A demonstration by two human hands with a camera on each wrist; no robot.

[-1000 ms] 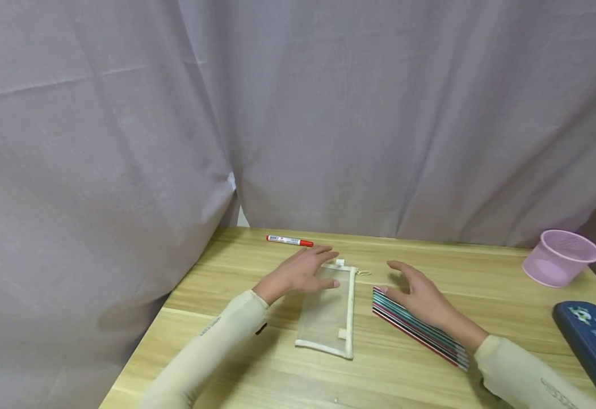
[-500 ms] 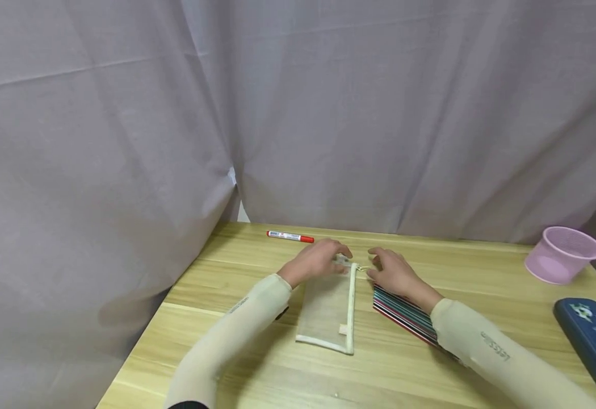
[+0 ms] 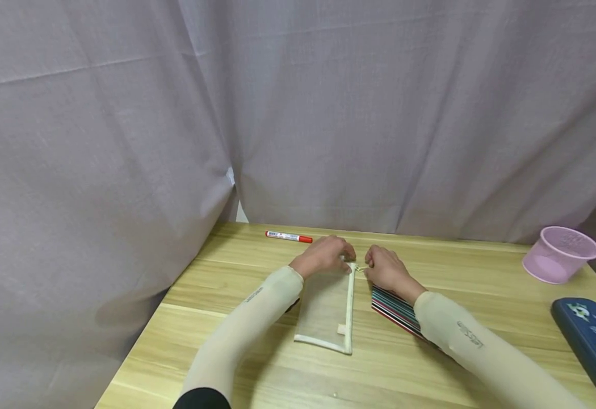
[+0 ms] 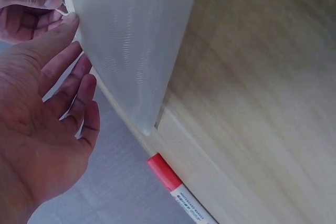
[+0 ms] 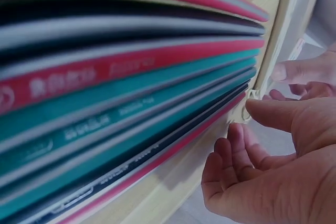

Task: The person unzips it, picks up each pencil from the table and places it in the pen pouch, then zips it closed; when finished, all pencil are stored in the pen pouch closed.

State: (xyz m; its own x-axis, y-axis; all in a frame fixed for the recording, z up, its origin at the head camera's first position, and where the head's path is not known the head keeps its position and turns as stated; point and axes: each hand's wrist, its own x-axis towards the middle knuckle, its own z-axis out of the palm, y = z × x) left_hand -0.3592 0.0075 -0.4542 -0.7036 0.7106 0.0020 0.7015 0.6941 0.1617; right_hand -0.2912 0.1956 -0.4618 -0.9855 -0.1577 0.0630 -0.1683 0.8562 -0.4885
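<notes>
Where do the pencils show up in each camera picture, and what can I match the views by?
Head: pencils below and right of centre, partly hidden by the right arm.
Left wrist: not in it.
Right wrist: filling the left and reaching past the centre.
Shared landmark: the left hand, visible in all three.

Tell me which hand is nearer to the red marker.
Left. The left hand is just to the right of the red marker, at the far end of the mesh pouch; the right hand is farther to the right, beside its far right corner.
</notes>
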